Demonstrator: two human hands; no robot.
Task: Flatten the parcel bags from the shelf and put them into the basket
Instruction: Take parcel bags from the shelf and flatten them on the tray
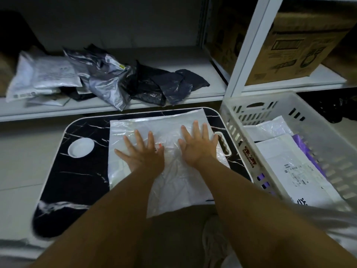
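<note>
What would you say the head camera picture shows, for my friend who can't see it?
Two flat hands, left hand and right hand, press a white parcel bag onto a black tray table. A white basket holding flattened bags sits to the right, and crumpled bags wait on the shelf behind.

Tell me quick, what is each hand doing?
Left hand: open, pressing flat on the white parcel bag.
Right hand: open, pressing the same bag.

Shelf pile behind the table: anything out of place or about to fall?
One grey bag in the crumpled pile droops over the front edge of the shelf, so it might slip. Both hands, left and right, press the white bag flat; nothing looks damaged.
</note>
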